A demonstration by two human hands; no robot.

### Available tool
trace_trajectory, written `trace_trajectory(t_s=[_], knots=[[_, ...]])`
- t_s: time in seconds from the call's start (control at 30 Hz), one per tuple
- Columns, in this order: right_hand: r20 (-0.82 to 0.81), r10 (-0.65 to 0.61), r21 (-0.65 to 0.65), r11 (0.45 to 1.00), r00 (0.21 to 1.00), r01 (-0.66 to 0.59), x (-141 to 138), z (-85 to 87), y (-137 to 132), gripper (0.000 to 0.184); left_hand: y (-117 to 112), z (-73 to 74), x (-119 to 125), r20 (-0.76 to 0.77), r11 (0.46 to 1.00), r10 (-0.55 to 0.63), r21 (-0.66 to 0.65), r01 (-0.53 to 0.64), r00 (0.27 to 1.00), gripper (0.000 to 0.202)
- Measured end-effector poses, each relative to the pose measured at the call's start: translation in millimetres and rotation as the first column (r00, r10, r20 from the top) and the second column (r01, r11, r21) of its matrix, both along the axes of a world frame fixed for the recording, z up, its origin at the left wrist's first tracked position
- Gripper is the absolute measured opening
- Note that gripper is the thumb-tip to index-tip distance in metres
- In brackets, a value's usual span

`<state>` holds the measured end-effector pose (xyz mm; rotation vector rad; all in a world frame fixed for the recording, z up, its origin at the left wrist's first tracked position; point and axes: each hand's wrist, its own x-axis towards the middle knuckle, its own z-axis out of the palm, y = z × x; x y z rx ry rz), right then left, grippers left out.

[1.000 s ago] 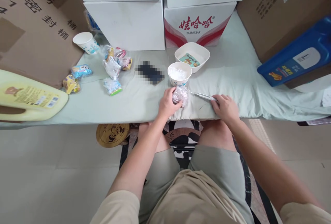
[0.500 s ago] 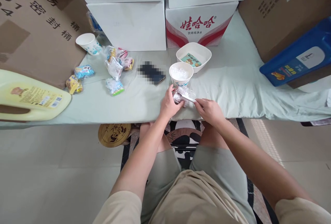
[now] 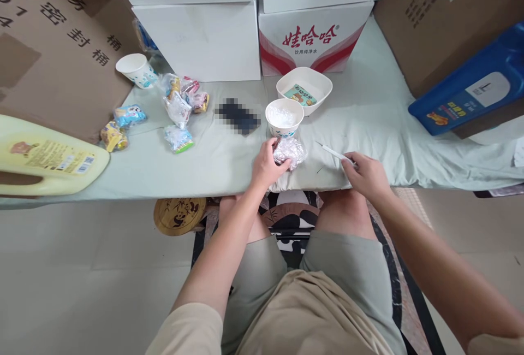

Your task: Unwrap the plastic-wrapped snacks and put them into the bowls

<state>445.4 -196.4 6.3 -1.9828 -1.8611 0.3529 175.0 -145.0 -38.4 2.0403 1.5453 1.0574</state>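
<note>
My left hand [image 3: 267,165] is closed on a small crinkled clear plastic packet [image 3: 289,151] at the front edge of the cloth-covered table [image 3: 213,164]. My right hand [image 3: 367,172] sits to the right of it, fingers pinched on a thin silver tool [image 3: 332,152] whose tip points left toward the packet, a short gap away. Just behind the packet stands a paper cup [image 3: 284,117] with white contents. A white square bowl [image 3: 303,89] with a small printed packet inside sits behind the cup.
A dark phone [image 3: 238,116] lies left of the cup. Several snack packets [image 3: 180,106] and another paper cup [image 3: 133,69] lie further left. A yellow jug [image 3: 45,155], a blue jug [image 3: 470,90] and stacked boxes [image 3: 315,38] ring the table.
My right hand brought the tool's tip to the packet half a second ago, then drew back to the right. My left hand stayed on the packet.
</note>
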Motion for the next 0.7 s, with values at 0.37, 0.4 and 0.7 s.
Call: trace_trajectory(t_s=[0.37, 0.4, 0.7], knots=[[0.092, 0.178, 0.259, 0.946, 0.980, -0.197, -41.6, -33.4, 28.4, 0.028, -1.3, 2.3, -0.9, 0.015, 1.000, -0.001, 0.025, 0.001, 1.000, 0.030], [0.086, 0.197, 0.270, 0.939, 0.977, -0.213, -42.1, -36.6, 28.2, 0.026, -0.8, 1.3, -1.8, 0.029, 0.999, -0.009, 0.034, 0.008, 1.000, 0.027], [0.092, 0.164, 0.270, 0.945, 0.982, -0.183, -42.1, -46.4, 28.1, 0.016, 2.0, -4.5, -11.5, 0.219, 0.985, 0.169, 0.009, -0.175, 0.961, 0.023]])
